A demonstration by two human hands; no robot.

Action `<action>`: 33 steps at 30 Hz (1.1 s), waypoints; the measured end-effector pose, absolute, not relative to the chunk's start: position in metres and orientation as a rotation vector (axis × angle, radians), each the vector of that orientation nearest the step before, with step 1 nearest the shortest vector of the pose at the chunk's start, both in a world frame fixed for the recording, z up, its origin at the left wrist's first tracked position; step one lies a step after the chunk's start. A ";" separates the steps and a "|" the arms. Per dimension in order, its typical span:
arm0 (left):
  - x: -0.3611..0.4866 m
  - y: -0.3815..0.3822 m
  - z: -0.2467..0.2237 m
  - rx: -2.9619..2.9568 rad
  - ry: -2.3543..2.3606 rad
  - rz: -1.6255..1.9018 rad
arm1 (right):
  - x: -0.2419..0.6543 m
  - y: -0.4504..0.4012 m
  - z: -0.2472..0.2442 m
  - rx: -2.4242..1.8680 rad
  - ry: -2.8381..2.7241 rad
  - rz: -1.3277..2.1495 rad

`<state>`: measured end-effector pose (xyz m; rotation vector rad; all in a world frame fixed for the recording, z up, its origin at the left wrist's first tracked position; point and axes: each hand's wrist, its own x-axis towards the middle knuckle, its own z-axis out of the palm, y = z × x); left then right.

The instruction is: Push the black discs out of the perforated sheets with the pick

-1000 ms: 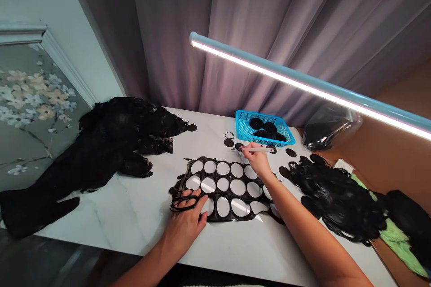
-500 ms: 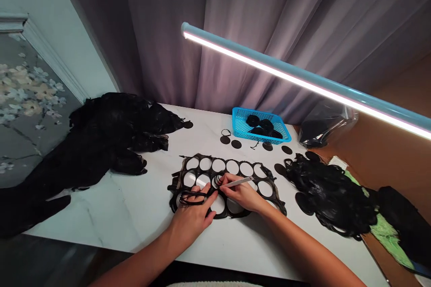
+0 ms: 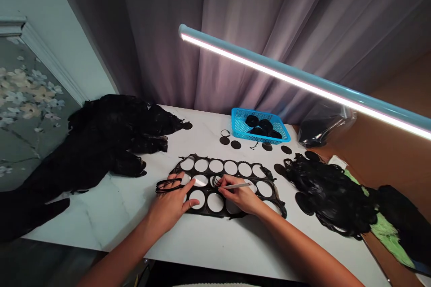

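A black sheet (image 3: 223,173) with rows of round holes lies flat on the white table. My left hand (image 3: 171,198) rests on its left part, fingers spread, with several black rings (image 3: 164,185) looped around the fingers. My right hand (image 3: 236,193) is over the middle of the sheet, its fingers pinched around a thin pale tool (image 3: 238,185). Thin black rings (image 3: 216,181) show at the fingertips of my right hand, beside a hole of the sheet.
Black material (image 3: 111,139) is heaped on the left. A blue basket (image 3: 237,133) holds black pieces at the back, with black discs (image 3: 235,144) before it. Black strips (image 3: 333,193) pile up on the right. A lit tube lamp (image 3: 289,71) crosses above the table (image 3: 215,242).
My left hand has moved left along the sheet with the rings on its fingers, and its thumb has spread out. The sheet has shifted slightly left. My right hand has barely moved.
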<state>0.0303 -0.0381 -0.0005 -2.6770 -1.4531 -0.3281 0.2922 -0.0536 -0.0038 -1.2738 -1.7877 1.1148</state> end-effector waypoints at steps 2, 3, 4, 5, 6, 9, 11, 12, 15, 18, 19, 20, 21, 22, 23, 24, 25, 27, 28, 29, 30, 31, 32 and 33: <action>0.038 -0.044 0.007 -2.692 -1.382 -0.421 | 0.291 -0.054 -0.004 -1.261 -1.806 1.090; 0.043 -0.048 0.010 -2.697 -1.343 -0.479 | 0.290 -0.054 -0.004 -1.261 -1.817 1.077; 0.049 -0.052 0.012 -2.708 -1.304 -0.529 | 0.290 -0.054 -0.004 -1.265 -1.827 1.065; 0.055 -0.057 0.012 -2.727 -1.263 -0.565 | 0.290 -0.054 -0.004 -1.273 -1.835 1.055; 0.060 -0.061 0.012 -2.751 -1.226 -0.580 | 0.290 -0.054 -0.004 -1.279 -1.841 1.046; 0.072 -0.069 0.004 -2.814 -1.134 -0.560 | 0.290 -0.052 -0.004 -1.304 -1.865 1.001; 0.075 -0.071 -0.004 -2.829 -1.110 -0.545 | 0.290 -0.053 -0.005 -1.331 -1.914 0.934; 0.076 -0.071 -0.007 -2.834 -1.104 -0.539 | 0.289 -0.054 -0.006 -1.341 -1.954 0.886; 0.073 -0.069 -0.015 -2.843 -1.089 -0.507 | 0.283 -0.061 -0.008 -1.305 -2.146 0.688; 0.069 -0.068 -0.018 -2.865 -1.064 -0.502 | 0.279 -0.060 -0.007 -1.231 -2.329 0.517; 0.068 -0.068 -0.019 -2.876 -1.061 -0.513 | 0.282 -0.055 -0.007 -1.231 -2.326 0.494; 0.067 -0.067 -0.020 -2.887 -1.062 -0.527 | 0.287 -0.046 -0.005 -1.268 -2.254 0.492; 0.066 -0.067 -0.021 -2.898 -1.066 -0.541 | 0.296 -0.035 -0.004 -1.328 -2.129 0.495; 0.066 -0.067 -0.022 -2.910 -1.072 -0.556 | 0.307 -0.023 -0.003 -1.406 -1.962 0.500; 0.065 -0.067 -0.022 -2.920 -1.077 -0.570 | 0.320 -0.009 -0.002 -1.508 -1.718 0.497; 0.065 -0.066 -0.023 -2.931 -1.082 -0.583 | 0.333 0.004 -0.001 -1.560 -1.593 0.465; 0.065 -0.065 -0.022 -2.943 -1.087 -0.590 | 0.347 0.015 -0.001 -1.582 -1.520 0.456; 0.064 -0.064 -0.020 -2.973 -1.089 -0.595 | 0.367 0.031 -0.002 -1.604 -1.402 0.477; 0.063 -0.063 -0.019 -2.988 -1.085 -0.599 | 0.374 0.034 -0.002 -1.601 -1.360 0.509; 0.062 -0.063 -0.017 -2.998 -1.081 -0.610 | 0.377 0.034 -0.003 -1.593 -1.320 0.553; 0.061 -0.064 -0.014 -3.000 -1.081 -0.630 | 0.377 0.032 -0.003 -1.580 -1.287 0.603; 0.060 -0.065 -0.012 -2.995 -1.082 -0.655 | 0.375 0.028 -0.003 -1.567 -1.267 0.650; 0.058 -0.067 -0.009 -2.986 -1.084 -0.680 | 0.371 0.022 -0.002 -1.544 -1.242 0.717; 0.057 -0.071 -0.007 -2.976 -1.082 -0.701 | 0.365 0.015 0.000 -1.506 -1.200 0.815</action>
